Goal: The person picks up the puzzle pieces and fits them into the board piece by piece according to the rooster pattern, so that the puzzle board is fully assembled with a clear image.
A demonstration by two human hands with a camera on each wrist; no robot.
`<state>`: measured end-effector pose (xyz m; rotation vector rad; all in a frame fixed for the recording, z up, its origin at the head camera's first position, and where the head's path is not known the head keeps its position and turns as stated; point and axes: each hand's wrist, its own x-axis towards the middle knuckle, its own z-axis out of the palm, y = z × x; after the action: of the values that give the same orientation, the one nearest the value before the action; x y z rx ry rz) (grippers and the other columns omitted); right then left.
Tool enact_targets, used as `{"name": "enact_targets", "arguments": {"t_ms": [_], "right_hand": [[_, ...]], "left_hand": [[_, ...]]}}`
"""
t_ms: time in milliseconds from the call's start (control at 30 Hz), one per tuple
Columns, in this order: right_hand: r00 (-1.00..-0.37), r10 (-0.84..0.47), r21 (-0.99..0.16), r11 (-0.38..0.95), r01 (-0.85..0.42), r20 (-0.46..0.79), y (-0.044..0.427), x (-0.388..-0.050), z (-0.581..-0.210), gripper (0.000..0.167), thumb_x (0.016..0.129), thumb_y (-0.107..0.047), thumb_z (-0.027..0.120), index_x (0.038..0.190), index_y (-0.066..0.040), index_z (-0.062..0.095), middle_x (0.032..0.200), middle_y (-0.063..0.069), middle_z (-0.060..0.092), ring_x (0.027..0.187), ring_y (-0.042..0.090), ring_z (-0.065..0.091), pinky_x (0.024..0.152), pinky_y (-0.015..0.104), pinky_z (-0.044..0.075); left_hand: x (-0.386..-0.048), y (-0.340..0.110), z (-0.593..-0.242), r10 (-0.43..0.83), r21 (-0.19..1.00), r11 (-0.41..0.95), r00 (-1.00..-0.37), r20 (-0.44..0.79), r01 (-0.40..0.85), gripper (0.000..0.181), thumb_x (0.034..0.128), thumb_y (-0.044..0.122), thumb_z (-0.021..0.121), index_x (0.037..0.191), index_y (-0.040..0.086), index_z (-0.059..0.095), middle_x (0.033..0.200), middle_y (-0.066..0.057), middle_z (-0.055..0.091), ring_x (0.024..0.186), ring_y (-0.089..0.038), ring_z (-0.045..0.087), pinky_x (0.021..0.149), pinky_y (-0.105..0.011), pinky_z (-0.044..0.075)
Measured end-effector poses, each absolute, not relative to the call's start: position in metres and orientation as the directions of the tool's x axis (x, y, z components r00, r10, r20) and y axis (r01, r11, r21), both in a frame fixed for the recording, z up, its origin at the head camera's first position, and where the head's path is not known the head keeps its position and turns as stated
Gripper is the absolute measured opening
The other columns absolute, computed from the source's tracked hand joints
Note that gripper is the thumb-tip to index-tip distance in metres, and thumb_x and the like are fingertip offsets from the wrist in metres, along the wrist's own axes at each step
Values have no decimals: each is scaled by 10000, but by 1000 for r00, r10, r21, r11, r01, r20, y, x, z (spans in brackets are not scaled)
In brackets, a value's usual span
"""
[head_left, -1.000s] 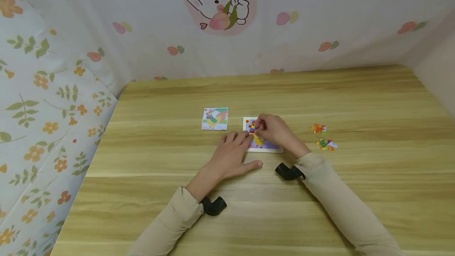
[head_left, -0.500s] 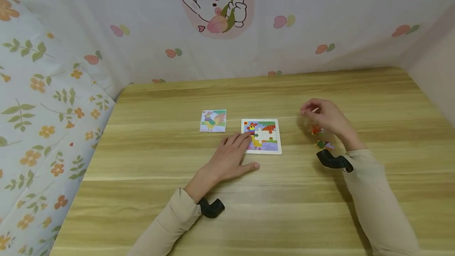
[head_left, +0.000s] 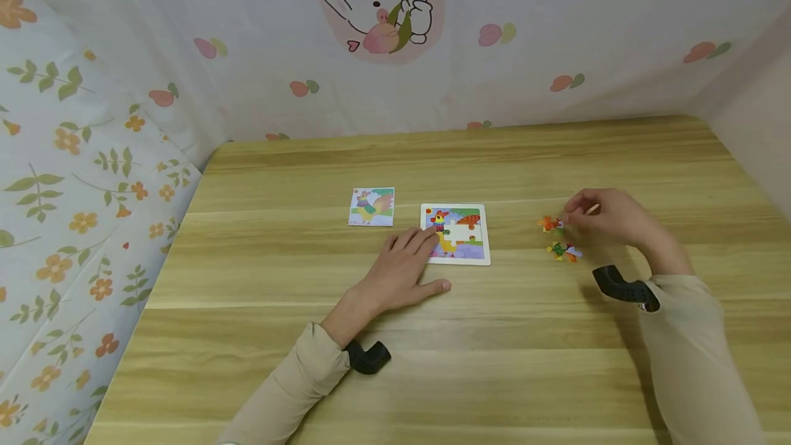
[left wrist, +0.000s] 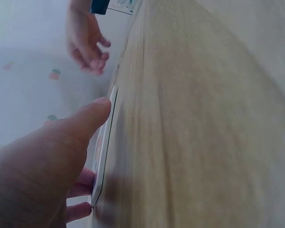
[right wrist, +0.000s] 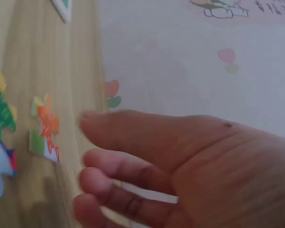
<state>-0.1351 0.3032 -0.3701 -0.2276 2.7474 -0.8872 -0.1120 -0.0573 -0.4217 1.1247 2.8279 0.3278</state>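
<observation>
A small jigsaw puzzle (head_left: pixel 472 252) in a white frame lies on the wooden table, showing a rooster with a gap at the centre right. My left hand (head_left: pixel 398 273) rests its straight fingertips on the puzzle's left side, thumb spread apart. Two loose jigsaw pieces lie to the right: an orange piece (head_left: pixel 547 224) and, nearer me, a green piece (head_left: pixel 561 250). Just right of the orange piece is my right hand (head_left: pixel 612 215), its fingers loosely bent. In the right wrist view, nothing shows between thumb and fingers, and the orange piece (right wrist: pixel 46 128) lies apart from them.
A square picture card (head_left: pixel 371 207) of the same rooster lies left of the puzzle. Behind the table (head_left: pixel 296 246) hangs a printed curtain (head_left: pixel 247 40) with a rabbit drawing. Each wrist wears a black camera mount.
My right hand has left the puzzle, where its fingers were pinched together, and moved right to beside the loose pieces. The gap in the puzzle came into view. My left hand stays in place.
</observation>
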Motion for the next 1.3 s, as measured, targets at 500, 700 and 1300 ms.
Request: {"name": "enact_targets", "arguments": {"t_ms": [500,700,1300], "right_hand": [[-901,-383,-625,759,-182,-203,306,-108,-387,271,749,-111,772,873,-41,541,771,19,517,677,92,447,604,241,376],[-903,-382,-596,778,-199,-197,299,-107,-386,270,754,-150,773,863,-72,538,805,2,560,724,113,517,638,244,402],[-849,-520,-611,703,-364,-92,234,-130,-377,283,712,28,662,951,-99,581,854,5,568,739,130,571,664,298,483]], "left_hand": [[-114,-57,-426,687,227,706,-726,7,670,757,891,597,458,1450,111,307,1513,-38,236,1330,-214,245,1042,-474,225],[-113,-58,-426,687,226,707,-727,7,670,764,889,594,465,1453,106,302,1509,-37,245,1329,-215,248,1042,-472,230],[-114,-57,-426,689,218,702,-724,30,677,748,886,583,483,1438,103,329,1507,-43,249,1319,-215,257,1038,-472,234]]}}
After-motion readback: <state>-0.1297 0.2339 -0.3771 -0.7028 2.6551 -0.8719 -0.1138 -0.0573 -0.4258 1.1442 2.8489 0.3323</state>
